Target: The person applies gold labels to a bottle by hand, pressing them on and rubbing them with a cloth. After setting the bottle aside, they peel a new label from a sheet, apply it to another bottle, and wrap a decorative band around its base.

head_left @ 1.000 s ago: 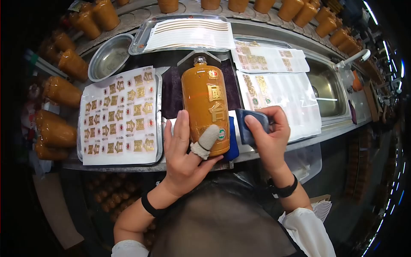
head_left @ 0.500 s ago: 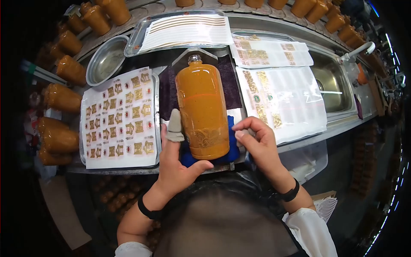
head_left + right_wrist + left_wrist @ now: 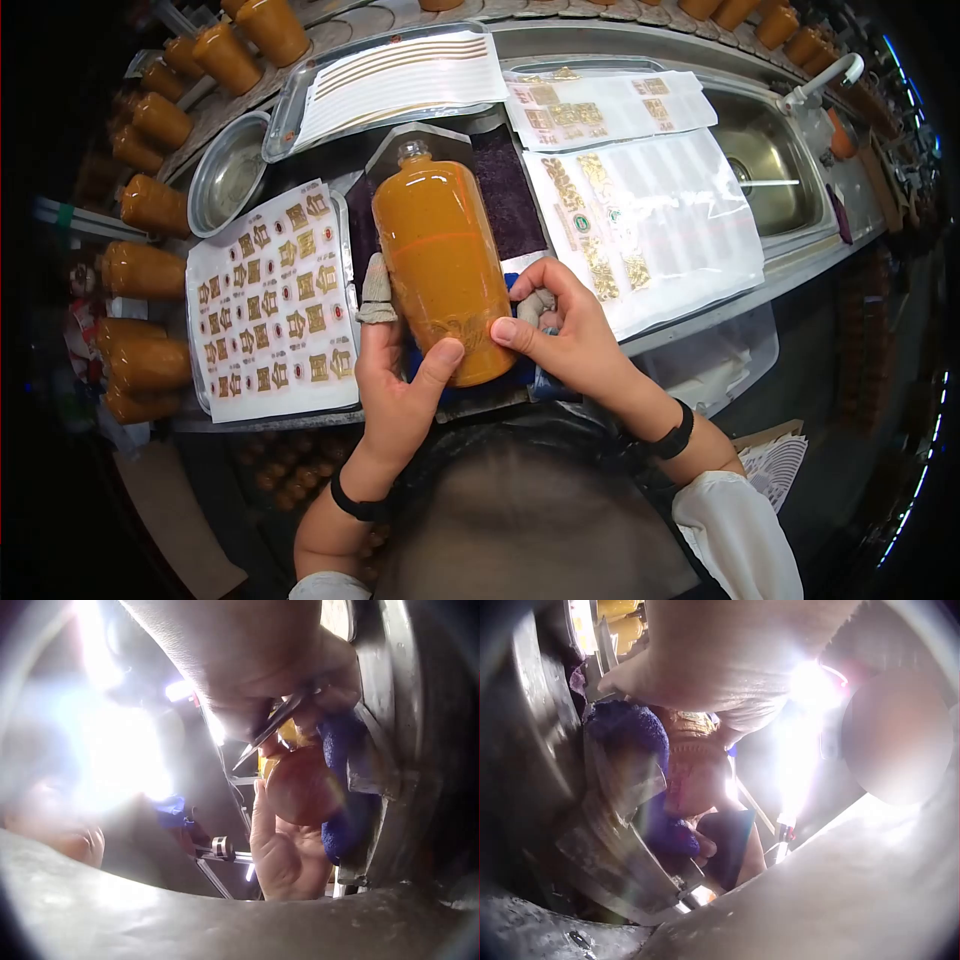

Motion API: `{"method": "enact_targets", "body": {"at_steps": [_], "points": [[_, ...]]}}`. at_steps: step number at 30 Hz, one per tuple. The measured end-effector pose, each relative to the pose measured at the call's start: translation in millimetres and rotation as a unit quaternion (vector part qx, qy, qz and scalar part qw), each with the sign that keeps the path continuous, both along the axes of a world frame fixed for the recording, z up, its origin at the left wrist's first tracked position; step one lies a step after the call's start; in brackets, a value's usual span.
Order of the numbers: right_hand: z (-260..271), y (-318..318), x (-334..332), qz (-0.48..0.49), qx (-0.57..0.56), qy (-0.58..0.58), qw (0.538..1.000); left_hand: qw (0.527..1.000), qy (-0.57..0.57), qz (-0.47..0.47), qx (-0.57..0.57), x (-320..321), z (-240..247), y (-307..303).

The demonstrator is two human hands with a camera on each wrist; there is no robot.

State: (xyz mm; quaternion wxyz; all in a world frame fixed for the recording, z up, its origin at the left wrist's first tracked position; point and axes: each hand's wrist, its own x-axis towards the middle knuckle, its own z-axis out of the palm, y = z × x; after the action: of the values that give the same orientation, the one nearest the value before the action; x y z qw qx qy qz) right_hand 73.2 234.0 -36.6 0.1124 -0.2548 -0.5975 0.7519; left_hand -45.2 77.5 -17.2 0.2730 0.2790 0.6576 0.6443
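An ochre glazed bottle (image 3: 435, 245) leans neck-away on its rest, a plain face up with a raised pattern near the base. My left hand (image 3: 392, 385) holds its lower left side, thumb on the front and a grey cloth cot on one finger. At the lower right side, my right hand (image 3: 575, 345) has its thumb on the bottle and other fingers curled, one in a grey cot. A flat dark-blue scraper (image 3: 731, 844) is tucked in that right hand. Blue cloth (image 3: 345, 750) lies beside the bottle's base.
Left of the bottle is a tray with a sheet of gold and red decals (image 3: 270, 310). More decal sheets (image 3: 660, 220) lie right, before a sink (image 3: 770, 185). A striped-paper tray (image 3: 400, 80) and metal bowl (image 3: 230, 180) stand behind. Several similar bottles (image 3: 150, 270) line the left.
The bottle has turned so the gold characters no longer show, and it tilts left. My right hand has come in to its lower edge; the scraper has dropped low in that hand.
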Motion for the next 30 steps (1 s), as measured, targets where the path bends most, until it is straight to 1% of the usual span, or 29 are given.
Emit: {"method": "enact_targets", "body": {"at_steps": [2, 5, 8, 11, 17, 20, 23, 24, 26, 29, 30], "points": [[-6, 1, 0, -0.004, -0.003, 0.026, 1.000, 1.000, -0.006, -0.004, -0.002, 0, 2, 0], [-3, 4, 1, 0.007, -0.015, 0.018, 1.000, 1.000, -0.010, 0.000, -0.005, 1, 3, 1], [-13, 4, 0, -0.020, -0.087, 0.055, 0.994, 1.000, -0.006, -0.001, -0.011, 1, 4, 1], [-15, 4, 3, -0.007, -0.070, 0.048, 0.996, 1.000, -0.006, -0.005, -0.013, 1, 4, 0], [-5, 6, 4, 0.008, -0.099, 0.043, 0.994, 1.000, -0.007, -0.001, 0.000, 0, 1, 1], [-3, 6, 4, 0.007, -0.075, 0.030, 0.997, 1.000, -0.015, -0.013, -0.010, -2, -1, -2], [1, 0, 4, -0.034, -0.103, 0.063, 0.992, 1.000, -0.008, -0.026, -0.012, -4, -2, -3], [5, -2, 4, -0.036, -0.081, 0.053, 0.995, 1.000, -0.003, -0.028, -0.010, -4, -2, -3], [16, -3, 4, -0.041, -0.039, 0.034, 0.998, 0.999, -0.034, -0.020, 0.015, -5, -5, -5], [21, -9, -3, -0.040, 0.090, 0.035, 0.995, 0.997, -0.070, -0.028, 0.035, -6, -3, -7], [26, -9, -3, -0.046, 0.084, 0.034, 0.995, 0.996, -0.080, -0.029, 0.041, -6, -3, -8]]}}
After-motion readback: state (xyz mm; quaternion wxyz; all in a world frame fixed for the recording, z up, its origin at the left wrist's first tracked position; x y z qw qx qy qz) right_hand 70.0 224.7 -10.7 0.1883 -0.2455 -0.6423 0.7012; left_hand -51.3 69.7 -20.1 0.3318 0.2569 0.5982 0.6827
